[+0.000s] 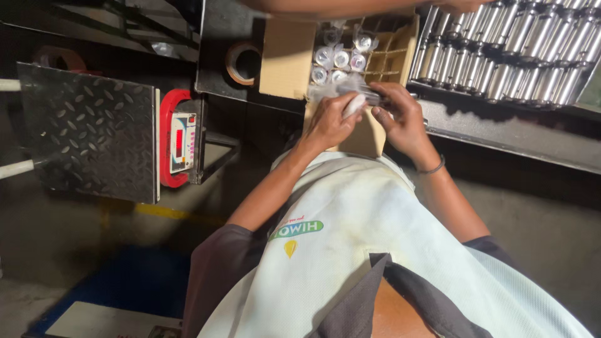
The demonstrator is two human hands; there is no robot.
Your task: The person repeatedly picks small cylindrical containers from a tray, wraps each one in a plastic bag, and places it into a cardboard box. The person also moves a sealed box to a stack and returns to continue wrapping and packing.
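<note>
My left hand (327,122) and my right hand (404,119) meet just in front of an open cardboard box (285,59) with divider cells. Together they hold a small metal cylinder in a clear plastic bag (354,102); the left hand grips its pale end and the right hand holds the darker end. Several bagged cylinders (339,59) stand in the box's left cells, while the cells on the right (391,59) look empty. A dark band sits on my right wrist. A white apron (350,250) covers my front.
A rack of many shiny metal cylinders (513,50) lies at the upper right on a dark bench (501,131). A tape roll (243,62) lies left of the box. A checker-plate scale platform (87,131) with a red-framed display (180,141) stands left. Another person's arm (325,6) crosses the top.
</note>
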